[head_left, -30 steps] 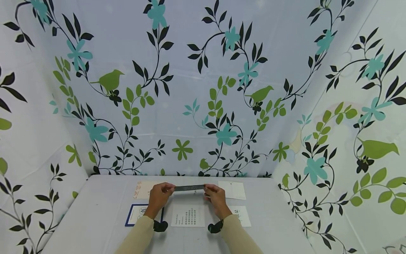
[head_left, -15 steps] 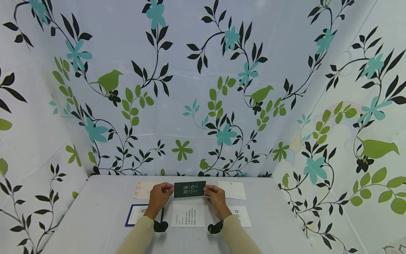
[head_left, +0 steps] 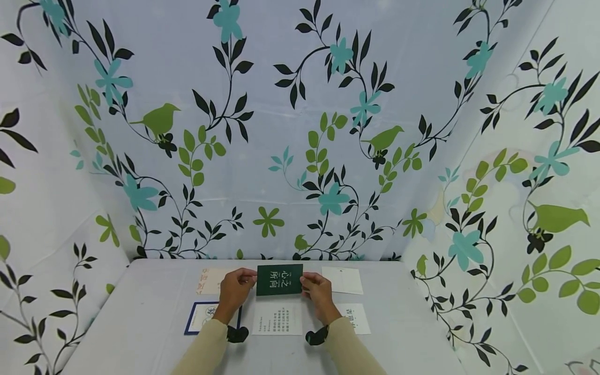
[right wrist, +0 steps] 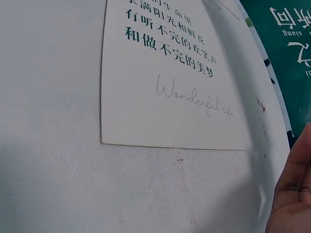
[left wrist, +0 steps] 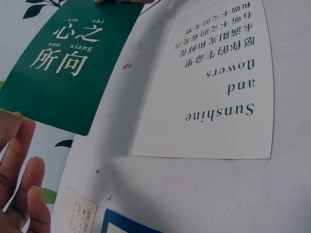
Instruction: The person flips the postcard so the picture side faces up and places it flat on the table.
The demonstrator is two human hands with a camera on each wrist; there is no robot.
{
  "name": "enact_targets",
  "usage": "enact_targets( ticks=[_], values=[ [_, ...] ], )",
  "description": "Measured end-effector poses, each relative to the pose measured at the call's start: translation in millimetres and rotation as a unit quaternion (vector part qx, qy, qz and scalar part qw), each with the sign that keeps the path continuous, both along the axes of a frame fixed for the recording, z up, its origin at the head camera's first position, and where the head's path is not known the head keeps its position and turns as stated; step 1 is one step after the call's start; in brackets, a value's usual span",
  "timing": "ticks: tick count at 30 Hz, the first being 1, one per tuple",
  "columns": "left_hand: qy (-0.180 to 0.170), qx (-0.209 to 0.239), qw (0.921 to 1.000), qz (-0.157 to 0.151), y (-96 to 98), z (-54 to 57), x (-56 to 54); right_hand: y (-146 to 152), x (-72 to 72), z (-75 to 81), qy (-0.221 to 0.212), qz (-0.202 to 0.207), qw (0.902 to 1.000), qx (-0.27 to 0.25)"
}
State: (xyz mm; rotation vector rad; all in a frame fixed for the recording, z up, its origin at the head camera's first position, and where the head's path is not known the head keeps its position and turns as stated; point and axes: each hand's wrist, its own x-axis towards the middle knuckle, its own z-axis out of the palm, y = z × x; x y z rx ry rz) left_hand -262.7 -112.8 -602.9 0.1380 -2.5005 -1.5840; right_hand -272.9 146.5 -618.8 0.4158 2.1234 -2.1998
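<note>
A dark green card [head_left: 279,279] with white Chinese characters is held up between both hands over the back of the table. My left hand [head_left: 236,291] pinches its left edge; the left wrist view shows thumb and forefinger at a corner of the green card [left wrist: 58,92]. My right hand [head_left: 320,294] pinches the opposite edge, and part of that hand [right wrist: 294,189] appears at the right of the right wrist view. Below the green card, a white card [head_left: 277,319] printed with green text lies flat on the table, between the two forearms.
On the white table [head_left: 140,323], a blue-bordered card [head_left: 191,325] and a cream card [head_left: 211,281] lie at left, partly behind the left hand. A blank-looking pale card [head_left: 344,281] and a white card with dark characters [head_left: 357,319] lie at right. A patterned curtain [head_left: 290,198] stands behind.
The green card has tilted from nearly edge-on, a thin dark strip, to show its whole lettered face. Both hands keep their pinch and have hardly moved.
</note>
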Motion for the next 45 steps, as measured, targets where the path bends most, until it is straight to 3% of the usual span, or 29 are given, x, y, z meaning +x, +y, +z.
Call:
enact_targets(
  ticks=[21,39,45],
  values=[
    [0.012,-0.002,0.9999,-0.001,-1.3,0.8,4.0,-3.7,2.0,-1.9,0.009,-0.023,0.9997,0.003],
    [-0.022,0.025,0.9993,-0.014,-0.3,1.0,4.9,-2.3,-3.1,-5.8,0.025,0.027,0.9991,0.021],
    [-0.033,0.016,0.9992,-0.017,0.7,-0.8,3.7,-2.6,-3.1,-3.5,0.025,0.038,0.9986,0.027]
  ],
)
